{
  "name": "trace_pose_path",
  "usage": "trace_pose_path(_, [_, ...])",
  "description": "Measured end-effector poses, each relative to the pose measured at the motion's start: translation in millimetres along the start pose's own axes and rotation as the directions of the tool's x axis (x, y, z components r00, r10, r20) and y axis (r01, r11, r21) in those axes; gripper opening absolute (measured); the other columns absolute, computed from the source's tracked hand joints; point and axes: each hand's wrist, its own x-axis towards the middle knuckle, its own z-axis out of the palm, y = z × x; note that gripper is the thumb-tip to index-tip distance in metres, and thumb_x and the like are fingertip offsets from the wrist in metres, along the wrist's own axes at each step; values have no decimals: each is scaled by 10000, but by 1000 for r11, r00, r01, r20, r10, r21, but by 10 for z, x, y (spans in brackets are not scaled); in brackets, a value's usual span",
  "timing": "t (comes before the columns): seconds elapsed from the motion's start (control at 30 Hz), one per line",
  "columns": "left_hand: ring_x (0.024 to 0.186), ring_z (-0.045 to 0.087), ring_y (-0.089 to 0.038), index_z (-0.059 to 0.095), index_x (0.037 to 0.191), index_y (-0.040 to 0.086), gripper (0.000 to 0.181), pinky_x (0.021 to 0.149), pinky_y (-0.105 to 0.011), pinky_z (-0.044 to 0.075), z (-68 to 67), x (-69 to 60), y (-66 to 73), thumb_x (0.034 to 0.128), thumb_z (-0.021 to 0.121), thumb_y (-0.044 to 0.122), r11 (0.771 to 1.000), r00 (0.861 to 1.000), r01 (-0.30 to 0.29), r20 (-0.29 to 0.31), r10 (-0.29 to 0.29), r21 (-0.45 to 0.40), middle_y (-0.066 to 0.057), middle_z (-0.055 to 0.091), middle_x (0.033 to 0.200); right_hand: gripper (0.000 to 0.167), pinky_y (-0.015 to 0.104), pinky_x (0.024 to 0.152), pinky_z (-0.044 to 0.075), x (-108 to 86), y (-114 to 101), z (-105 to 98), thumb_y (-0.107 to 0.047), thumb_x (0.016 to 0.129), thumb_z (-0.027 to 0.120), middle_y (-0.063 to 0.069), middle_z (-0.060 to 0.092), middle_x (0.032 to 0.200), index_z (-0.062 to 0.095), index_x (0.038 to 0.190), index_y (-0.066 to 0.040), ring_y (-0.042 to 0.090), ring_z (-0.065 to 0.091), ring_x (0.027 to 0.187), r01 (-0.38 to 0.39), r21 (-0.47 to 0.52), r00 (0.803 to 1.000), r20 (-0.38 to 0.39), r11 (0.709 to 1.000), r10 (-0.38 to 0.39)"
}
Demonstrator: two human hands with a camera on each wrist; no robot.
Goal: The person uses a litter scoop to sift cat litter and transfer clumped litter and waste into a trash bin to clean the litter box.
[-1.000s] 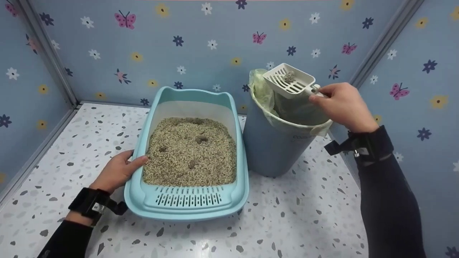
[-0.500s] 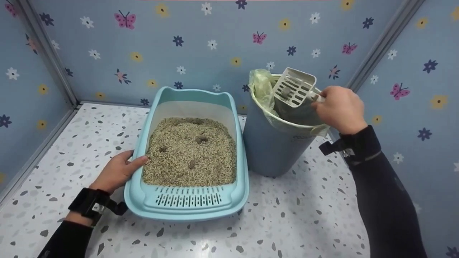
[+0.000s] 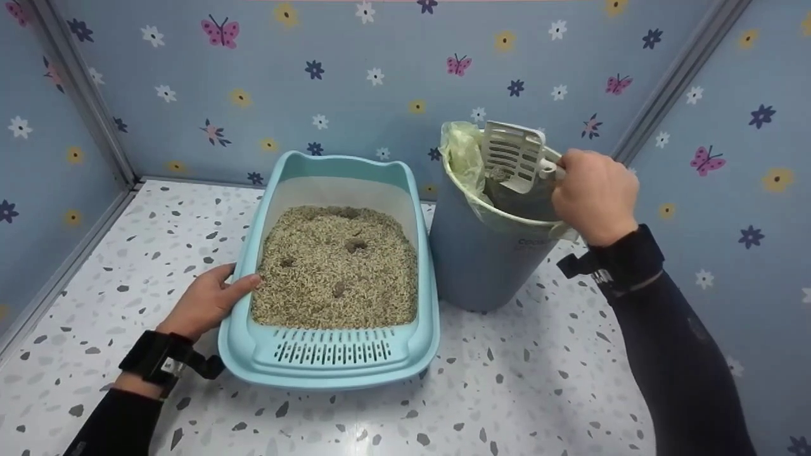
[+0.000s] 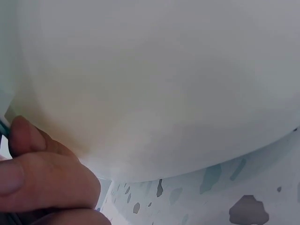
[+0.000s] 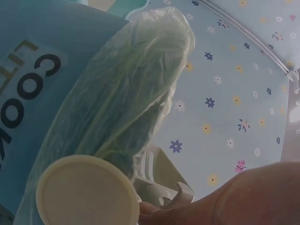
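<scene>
My right hand [image 3: 599,196] grips the handle of a slotted white litter scoop [image 3: 521,149]. The scoop is tipped steeply, its left edge down, over the mouth of a blue-grey bin [image 3: 488,266]. A grey clump [image 3: 500,175] shows at its lower part; whether it still touches the scoop I cannot tell. A thin pale-green bag [image 3: 464,152] lines the bin and folds over its rim. With thumb over the rim and fingers outside, my left hand [image 3: 206,301] holds the left side of a light-blue litter box [image 3: 329,378]. In the left wrist view its fingers [image 4: 51,183] press the pale wall.
Granular litter [image 3: 317,285] fills the box, with several dark clumps in it, one [image 3: 356,244] near the middle. The bin stands close to the box's right side. Flower-patterned panels [image 3: 380,95] close off the back and both sides. A round cream disc [image 5: 89,192] shows in the right wrist view.
The right hand has turned the scoop from nearly level to steeply tipped and moved slightly lower. The clump has slid to the scoop's lower edge. Left hand and box have stayed put.
</scene>
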Motion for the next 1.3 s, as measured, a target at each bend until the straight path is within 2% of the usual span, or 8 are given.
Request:
trace_pose_path(0.23, [805, 783, -212, 488, 1561, -121, 723, 715, -343, 664, -7, -33, 3, 1132, 669, 432, 1000, 1000, 0, 6, 0, 8, -230, 756, 1104, 114, 470, 486, 379, -31, -96, 50, 38, 944, 599, 202, 696, 851, 709, 955, 9, 390, 607, 640, 59, -81, 990, -124, 995, -69])
trace_pose_path(0.43, [791, 779, -203, 503, 1550, -118, 696, 706, -338, 661, -11, -37, -17, 1133, 671, 413, 1000, 1000, -6, 3, 6, 4, -228, 753, 1093, 86, 407, 470, 324, -41, -121, 70, 21, 1008, 633, 192, 652, 816, 708, 965, 21, 349, 538, 587, 78, -116, 981, -166, 990, -97])
trace_pose_path(0.57, [780, 775, -194, 494, 1553, -129, 679, 699, -329, 656, -8, -38, -28, 1139, 664, 382, 1000, 1000, -17, 4, 17, 4, -215, 759, 1071, 112, 449, 455, 353, -52, -122, 67, 52, 978, 592, 203, 651, 820, 700, 960, 29, 372, 553, 587, 73, -116, 980, -177, 991, -93])
trace_pose_path(0.67, [778, 776, -193, 481, 1562, -134, 674, 697, -326, 655, -2, -34, -32, 1143, 657, 363, 1000, 1000, -20, 9, 20, -4, -217, 767, 1064, 149, 515, 478, 404, -62, -122, 32, 26, 967, 572, 222, 694, 861, 720, 983, 31, 422, 623, 642, 49, -69, 983, -174, 996, -60])
trace_pose_path(0.87, [796, 779, -206, 473, 1574, -128, 676, 702, -330, 657, -3, -20, -15, 1144, 656, 361, 1000, 1000, -18, 17, 18, -14, -230, 768, 1085, 229, 503, 595, 424, -134, -223, -183, -160, 1048, 677, 211, 780, 1011, 801, 1154, 1, 403, 665, 779, 3, 121, 997, -80, 993, 7])
trace_pose_path(1.07, [806, 779, -207, 486, 1565, -127, 679, 706, -332, 658, -11, -3, -6, 1144, 659, 376, 1000, 1000, -14, 17, 14, -16, -233, 760, 1098, 310, 450, 647, 445, -280, -593, -296, -248, 1039, 797, 155, 770, 992, 767, 1243, -15, 322, 624, 748, 80, 203, 995, 41, 976, -90])
trace_pose_path(1.17, [813, 775, -199, 490, 1559, -128, 684, 713, -329, 656, -12, 2, -10, 1143, 657, 389, 1000, 1000, -13, 16, 13, -8, -234, 756, 1115, 318, 466, 651, 518, -345, -816, -242, -273, 1038, 804, 120, 758, 964, 747, 1255, -49, 308, 644, 737, 129, 188, 976, 149, 974, -158])
trace_pose_path(1.3, [823, 776, -201, 492, 1556, -127, 693, 720, -326, 656, -7, -4, -15, 1141, 657, 403, 1000, 1000, -12, 16, 12, 0, -248, 753, 1135, 231, 513, 672, 605, -412, -1106, -53, -288, 1038, 784, 72, 772, 947, 769, 1181, -106, 303, 706, 773, 216, 136, 921, 302, 967, -248])
